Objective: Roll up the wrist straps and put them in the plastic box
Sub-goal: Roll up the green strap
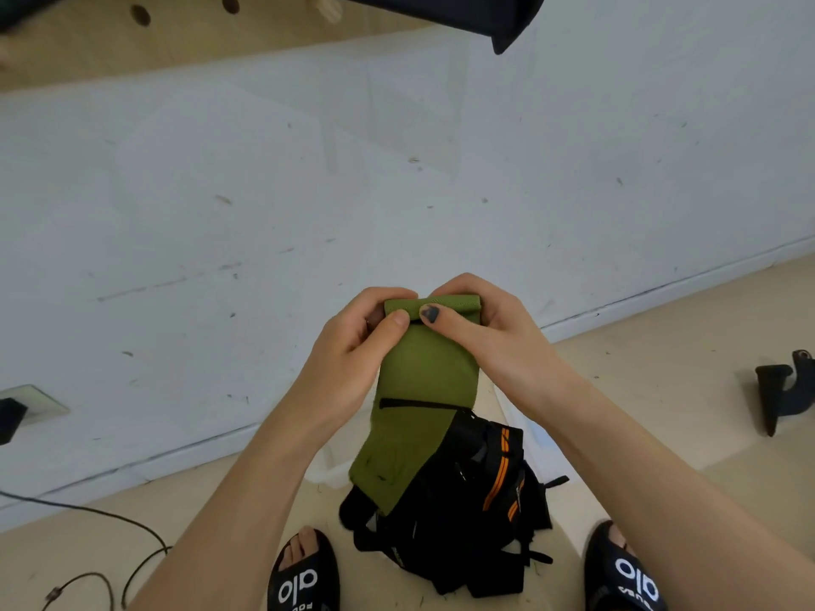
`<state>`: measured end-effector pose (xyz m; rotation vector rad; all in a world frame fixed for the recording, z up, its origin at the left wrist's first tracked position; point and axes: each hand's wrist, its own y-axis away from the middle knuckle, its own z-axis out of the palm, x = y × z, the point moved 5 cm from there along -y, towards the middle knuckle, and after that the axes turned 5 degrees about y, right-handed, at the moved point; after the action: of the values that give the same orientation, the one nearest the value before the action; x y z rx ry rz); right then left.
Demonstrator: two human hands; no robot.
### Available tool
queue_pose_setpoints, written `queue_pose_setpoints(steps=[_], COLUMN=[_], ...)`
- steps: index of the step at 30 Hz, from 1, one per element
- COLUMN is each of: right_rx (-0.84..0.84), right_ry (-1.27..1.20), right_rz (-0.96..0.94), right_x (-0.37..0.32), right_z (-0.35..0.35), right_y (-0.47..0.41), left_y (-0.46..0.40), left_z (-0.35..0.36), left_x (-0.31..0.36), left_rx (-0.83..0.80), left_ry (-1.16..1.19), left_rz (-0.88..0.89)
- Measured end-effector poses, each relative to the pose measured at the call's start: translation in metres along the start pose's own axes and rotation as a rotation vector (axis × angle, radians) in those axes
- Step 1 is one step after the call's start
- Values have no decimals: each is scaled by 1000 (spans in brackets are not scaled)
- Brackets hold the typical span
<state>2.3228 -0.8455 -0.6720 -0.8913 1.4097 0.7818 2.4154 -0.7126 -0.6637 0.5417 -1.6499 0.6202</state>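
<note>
1. Green wrist strap (425,381): held in the air between both hands. Its top end is turned over into a short, tight roll lying crosswise; the unrolled length hangs straight down toward the person.
2. Left hand (353,341): fingers curled round the roll's left end, thumb pressed on its front face.
3. Right hand (489,328): fingers wrapped behind the roll's right end, thumb on the front, just beside the left thumb.
4. Key relation: the roll's axis runs left to right, the strap's long axis runs down from it. Both hands sit equally near, so further rolling would likely travel down the hanging length.
5. Black straps (458,500): piled on the floor below, the green tail touching them.
6. Plastic box (330,469): a clear edge shows under the pile, mostly hidden.
</note>
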Motion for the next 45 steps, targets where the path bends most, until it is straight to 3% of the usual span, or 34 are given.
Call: queue_pose_setpoints(steps=[12,23,31,39,45], right_rx=[11,37,25,58,47], right_ry=[-10,-3,108,29,-38], right_rz=[47,-81,-54,-101,76], right_x=[-2,-3,-3,-4,1], right_z=[0,-1,-2,-1,-3], right_y=[1,2,2,4,2], left_y=[2,1,0,-2,-4], left_z=[-1,5,4,7,4], left_x=[1,-1,3,-2,-1], left_rx=[18,-26,61,32,57], left_ry=[-72,23,31,230,201], left_rz=[106,1,114,5,53])
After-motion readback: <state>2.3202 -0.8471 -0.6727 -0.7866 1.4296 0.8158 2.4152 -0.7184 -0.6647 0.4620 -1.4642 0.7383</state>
